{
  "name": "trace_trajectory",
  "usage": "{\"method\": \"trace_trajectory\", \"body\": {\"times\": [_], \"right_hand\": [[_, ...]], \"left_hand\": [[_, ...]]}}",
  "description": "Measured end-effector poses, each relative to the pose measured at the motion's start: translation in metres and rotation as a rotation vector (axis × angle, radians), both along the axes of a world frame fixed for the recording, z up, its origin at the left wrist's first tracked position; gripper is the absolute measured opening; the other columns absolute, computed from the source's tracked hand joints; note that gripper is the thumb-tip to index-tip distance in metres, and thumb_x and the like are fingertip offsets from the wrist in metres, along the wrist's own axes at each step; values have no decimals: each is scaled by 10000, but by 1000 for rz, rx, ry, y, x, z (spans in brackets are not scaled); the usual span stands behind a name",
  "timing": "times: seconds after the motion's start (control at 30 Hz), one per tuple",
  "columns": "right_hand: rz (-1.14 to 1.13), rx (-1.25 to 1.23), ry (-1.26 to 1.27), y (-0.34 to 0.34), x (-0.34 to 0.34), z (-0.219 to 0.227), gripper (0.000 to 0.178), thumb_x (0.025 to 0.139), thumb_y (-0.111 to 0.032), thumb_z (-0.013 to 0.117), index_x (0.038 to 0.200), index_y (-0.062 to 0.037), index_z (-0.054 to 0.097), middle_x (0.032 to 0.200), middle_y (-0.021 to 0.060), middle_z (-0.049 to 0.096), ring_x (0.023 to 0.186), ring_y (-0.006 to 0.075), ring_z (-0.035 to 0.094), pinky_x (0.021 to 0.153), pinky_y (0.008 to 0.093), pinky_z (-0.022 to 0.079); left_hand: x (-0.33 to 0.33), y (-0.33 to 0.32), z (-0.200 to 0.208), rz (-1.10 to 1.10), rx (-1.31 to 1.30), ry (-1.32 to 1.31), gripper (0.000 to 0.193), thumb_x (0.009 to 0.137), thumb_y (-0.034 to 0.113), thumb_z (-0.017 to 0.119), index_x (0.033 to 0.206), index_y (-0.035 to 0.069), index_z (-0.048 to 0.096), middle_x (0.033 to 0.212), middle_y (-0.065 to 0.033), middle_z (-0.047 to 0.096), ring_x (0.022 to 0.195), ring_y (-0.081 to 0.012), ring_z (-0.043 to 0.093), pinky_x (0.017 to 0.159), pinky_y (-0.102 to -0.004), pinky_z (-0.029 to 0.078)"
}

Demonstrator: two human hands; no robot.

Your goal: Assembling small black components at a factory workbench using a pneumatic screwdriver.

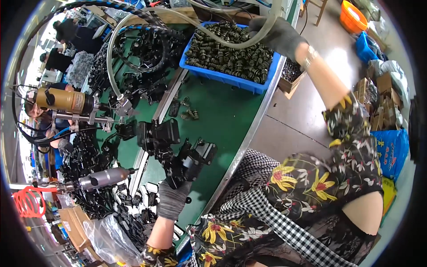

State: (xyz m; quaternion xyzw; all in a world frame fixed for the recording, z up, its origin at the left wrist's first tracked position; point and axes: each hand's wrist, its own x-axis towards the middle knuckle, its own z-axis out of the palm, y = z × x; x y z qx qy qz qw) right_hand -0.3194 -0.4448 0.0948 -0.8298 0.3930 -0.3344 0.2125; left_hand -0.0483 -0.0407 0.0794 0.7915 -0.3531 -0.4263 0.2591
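My left hand (172,199), in a grey knitted glove, grips a black plastic part (192,161) with a squarish end, above the green bench. Its fingers are mostly hidden beneath the part. Right beside it stands another black block-shaped assembly (159,134), close to or touching the held part. My right hand (283,39), in a dark glove, is stretched out at the far right corner of a blue bin (222,76) full of small dark ribbed fittings (231,51). A clear hose (265,32) crosses in front of its fingers, so their grasp is unclear.
A gold-coloured power driver (66,100) and a silver one (109,178) are at the left. Several loose fittings (190,113) lie on the green bench (222,115) near a metal rail (138,171). Black parts (84,155) are heaped beyond. People work across the bench.
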Motion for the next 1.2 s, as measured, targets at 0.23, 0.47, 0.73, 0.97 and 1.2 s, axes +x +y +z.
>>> {"method": "trace_trajectory", "body": {"times": [0.23,0.47,0.73,0.97,1.2], "right_hand": [[-23,142,503,-25,17,-7,267,909,-156,602,1152,-50,632,1121,132,665,971,262,634,860,369,511],[285,190,-41,-21,-68,-8,286,922,-126,588,1197,-52,608,1121,79,656,968,184,622,843,304,505],[218,237,-606,96,-35,16,264,915,-85,629,1176,-54,600,1082,52,644,940,105,605,797,224,504],[821,449,-623,187,69,16,267,828,0,713,1074,-18,608,958,105,662,798,144,645,692,273,549],[877,420,-530,219,119,47,212,807,-102,764,994,-45,680,905,47,700,791,135,666,734,272,551]], "left_hand": [[-8,7,-7,180,-255,-81,340,797,-75,523,1119,-21,616,1029,-71,691,917,-128,644,794,-253,514],[-13,43,-33,224,-496,-148,352,813,6,698,1133,-1,552,954,-62,643,818,-132,599,745,-266,497],[-7,59,-36,283,-616,-154,486,740,-85,519,1219,-8,553,1067,-104,658,967,-186,629,897,-308,498],[25,89,-97,814,-695,1194,513,817,205,727,1243,5,524,1105,-129,641,973,-237,632,892,-353,511],[21,81,-71,382,-823,1223,538,895,389,635,1265,20,506,1110,-136,635,973,-261,640,891,-395,526]]}}
